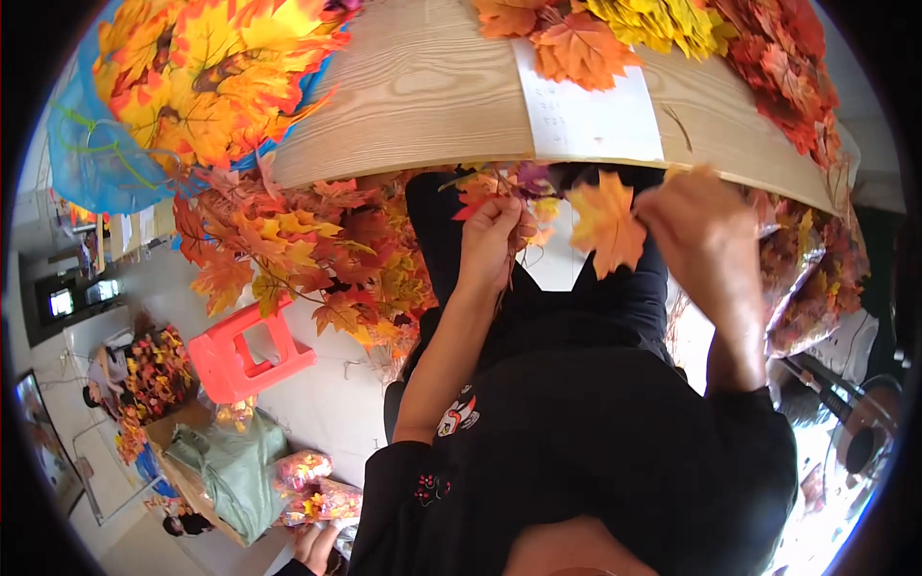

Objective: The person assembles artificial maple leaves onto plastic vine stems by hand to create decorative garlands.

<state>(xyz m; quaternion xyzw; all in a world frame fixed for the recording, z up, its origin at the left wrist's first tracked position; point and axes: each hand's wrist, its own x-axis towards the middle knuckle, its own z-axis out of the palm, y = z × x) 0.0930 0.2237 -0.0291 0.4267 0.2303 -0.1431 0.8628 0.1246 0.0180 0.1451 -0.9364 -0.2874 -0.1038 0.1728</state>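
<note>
My left hand (493,235) is closed around the thin stems of a small bunch of artificial maple leaves (545,211), red, purple and yellow, just below the table's edge. Thin stems hang down beneath that fist. To its right, my right hand (706,216), slightly blurred, pinches a single yellow-orange artificial maple leaf (610,226) at its side. This leaf hangs over my lap, apart from the bunch. Past my left forearm hangs a large mass of red and orange leaf sprays (317,245).
The wooden table (413,86) carries a white paper (591,120), orange leaves (581,48), yellow leaves (663,24) and red leaves (778,72). A blue bag (72,144) of leaves stands at left. A red stool (226,360) and a green sack (230,470) are lower left. Another person's hand (315,545) shows below.
</note>
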